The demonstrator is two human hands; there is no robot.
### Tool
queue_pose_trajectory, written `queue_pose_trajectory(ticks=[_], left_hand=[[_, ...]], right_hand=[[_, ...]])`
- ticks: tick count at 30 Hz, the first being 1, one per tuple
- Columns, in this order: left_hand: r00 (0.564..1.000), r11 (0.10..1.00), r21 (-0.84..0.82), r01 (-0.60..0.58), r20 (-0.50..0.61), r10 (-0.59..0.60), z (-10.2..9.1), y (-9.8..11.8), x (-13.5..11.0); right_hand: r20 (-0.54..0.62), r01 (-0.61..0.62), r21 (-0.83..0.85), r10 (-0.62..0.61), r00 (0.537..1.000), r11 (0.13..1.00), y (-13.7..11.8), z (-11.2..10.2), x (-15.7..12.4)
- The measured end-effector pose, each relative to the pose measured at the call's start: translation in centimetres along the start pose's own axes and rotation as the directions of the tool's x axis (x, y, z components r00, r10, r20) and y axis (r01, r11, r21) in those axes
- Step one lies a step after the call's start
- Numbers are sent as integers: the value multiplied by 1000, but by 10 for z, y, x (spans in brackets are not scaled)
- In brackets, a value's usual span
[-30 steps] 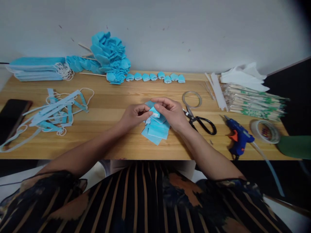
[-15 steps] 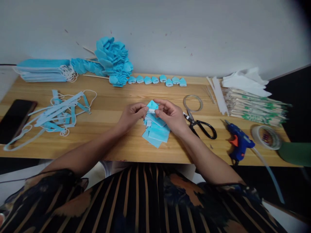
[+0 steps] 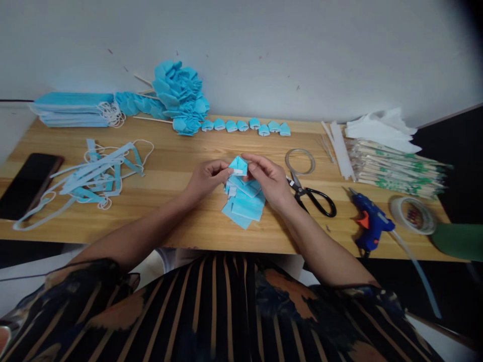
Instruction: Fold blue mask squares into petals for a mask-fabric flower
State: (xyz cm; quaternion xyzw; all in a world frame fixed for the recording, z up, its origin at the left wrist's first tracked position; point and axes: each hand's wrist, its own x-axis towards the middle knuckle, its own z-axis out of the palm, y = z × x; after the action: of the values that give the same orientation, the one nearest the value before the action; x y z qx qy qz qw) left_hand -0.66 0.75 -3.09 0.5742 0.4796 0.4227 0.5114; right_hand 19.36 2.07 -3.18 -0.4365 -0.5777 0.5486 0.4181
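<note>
Between my hands, a folded blue mask-fabric piece (image 3: 238,165) is held up, with a pointed top and a white strip along its lower edge. My left hand (image 3: 207,177) pinches its left corner between thumb and finger. At its right edge my right hand (image 3: 268,180) has thumb and index finger closed around the side; the exact contact is partly hidden. Just below lie several loose blue fabric squares (image 3: 247,206), overlapping on the wooden table (image 3: 181,229). Further back runs a row of small folded blue petals (image 3: 231,126).
Scissors (image 3: 320,201), a wire coil (image 3: 300,161), a blue glue gun (image 3: 370,221), a tape roll (image 3: 412,215) and wrapped sticks (image 3: 396,168) are on the right. Left are cut mask straps (image 3: 100,173), a phone (image 3: 28,186) and stacked masks (image 3: 73,109). Blue fabric flowers (image 3: 179,90) lie behind.
My right thumb has moved off the white strip's right end toward the piece's right edge. My left hand keeps its pinch. The view has shifted slightly.
</note>
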Motion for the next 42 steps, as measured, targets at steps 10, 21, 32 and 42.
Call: queue_pose_trajectory(ticks=[10,21,32,42], left_hand=[[998,993,121,-19,64,11,3,0,-4],[965,921,308,-241,176,193,1,-10,-3],[985,943,288,-166,87,147,-1,-7,-4],[990,980,156,-128,71,118,2,-10,-4]], right_hand=[[18,30,8,-30,999,1000,2,0,2],[59,297,-280,-293,954,913,3,-8,7],[-326,283,-484,-471,820,828,-21,-106,-21],[-148,25,-856,-292,945,516,13,-104,-61]])
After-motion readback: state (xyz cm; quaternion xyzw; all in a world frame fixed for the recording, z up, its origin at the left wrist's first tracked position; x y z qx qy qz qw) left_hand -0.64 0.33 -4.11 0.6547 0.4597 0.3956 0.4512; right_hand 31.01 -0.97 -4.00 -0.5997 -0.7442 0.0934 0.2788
